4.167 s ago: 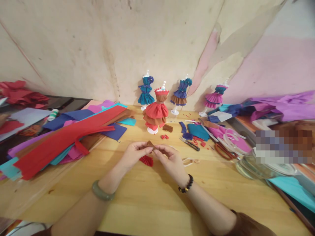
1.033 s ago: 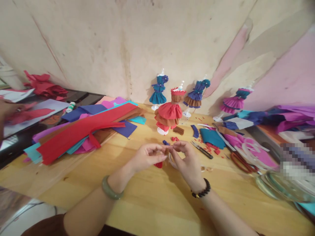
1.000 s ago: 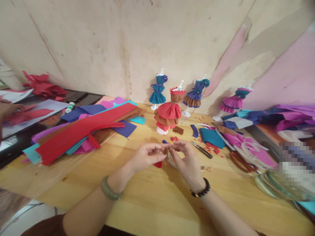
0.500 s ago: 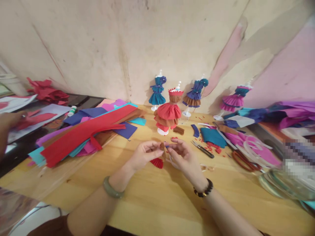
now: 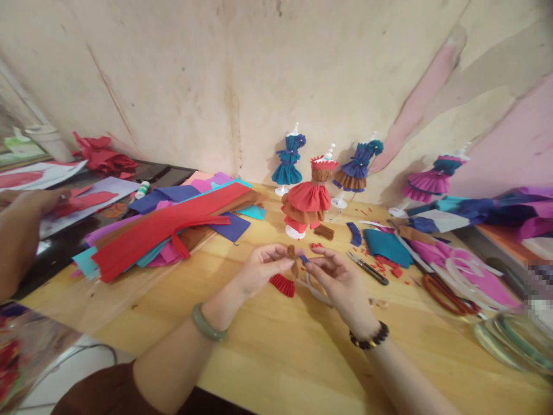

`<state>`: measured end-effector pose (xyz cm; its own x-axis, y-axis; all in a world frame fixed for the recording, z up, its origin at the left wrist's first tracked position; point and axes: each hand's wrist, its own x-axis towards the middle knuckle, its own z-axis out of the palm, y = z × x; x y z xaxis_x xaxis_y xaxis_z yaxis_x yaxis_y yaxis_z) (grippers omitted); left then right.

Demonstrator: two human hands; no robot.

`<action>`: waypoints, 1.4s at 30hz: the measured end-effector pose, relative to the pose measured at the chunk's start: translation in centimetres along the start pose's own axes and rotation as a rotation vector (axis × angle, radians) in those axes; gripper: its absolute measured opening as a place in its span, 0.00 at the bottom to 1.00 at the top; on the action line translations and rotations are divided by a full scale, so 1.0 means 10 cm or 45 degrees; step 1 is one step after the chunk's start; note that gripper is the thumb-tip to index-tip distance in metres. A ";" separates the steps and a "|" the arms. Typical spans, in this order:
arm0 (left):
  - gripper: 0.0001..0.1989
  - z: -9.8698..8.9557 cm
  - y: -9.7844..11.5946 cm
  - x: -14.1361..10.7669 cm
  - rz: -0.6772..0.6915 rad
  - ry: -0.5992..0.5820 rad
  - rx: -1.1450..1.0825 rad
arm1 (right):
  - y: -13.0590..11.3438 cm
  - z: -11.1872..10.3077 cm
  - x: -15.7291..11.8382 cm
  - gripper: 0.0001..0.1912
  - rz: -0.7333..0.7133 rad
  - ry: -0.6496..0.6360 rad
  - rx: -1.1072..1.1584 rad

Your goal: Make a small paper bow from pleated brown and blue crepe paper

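Observation:
In the middle of the head view, my left hand (image 5: 263,268) pinches a small brown strip (image 5: 295,272), crepe paper by its look, between thumb and fingers. Just to its right, a small blue strip (image 5: 304,259) is pinched in my right hand (image 5: 343,282). The two strips are very close; whether they touch I cannot tell. Below my left fingertips lies a pleated red piece (image 5: 283,285). Past both hands stands a mini dress form (image 5: 306,197) in a red and brown ruffled dress.
Layered coloured sheets (image 5: 159,230) lie on the left, near another person's hand (image 5: 26,225). To the right are thread snips (image 5: 368,268), a folded teal piece (image 5: 389,248), red-handled scissors (image 5: 447,294) and a glass jar (image 5: 514,340). Three more dressed forms stand along the wall.
The view has turned slightly left, so things sit further right in it. The blue strip in my right hand shows more plainly beside the brown one. Both hands keep their pinch.

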<state>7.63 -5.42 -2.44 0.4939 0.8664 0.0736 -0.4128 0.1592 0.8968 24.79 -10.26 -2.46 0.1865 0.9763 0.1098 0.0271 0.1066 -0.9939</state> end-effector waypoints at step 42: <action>0.05 -0.17 0.13 0.11 0.042 0.303 -0.528 | 0.48 -0.86 0.54 0.16 -0.216 0.292 -0.997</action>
<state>6.35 -3.46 -1.90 0.3065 0.9508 -0.0461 -0.7198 0.2631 0.6424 34.32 -6.13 -6.62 0.3116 0.8871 0.3405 0.7320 0.0044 -0.6813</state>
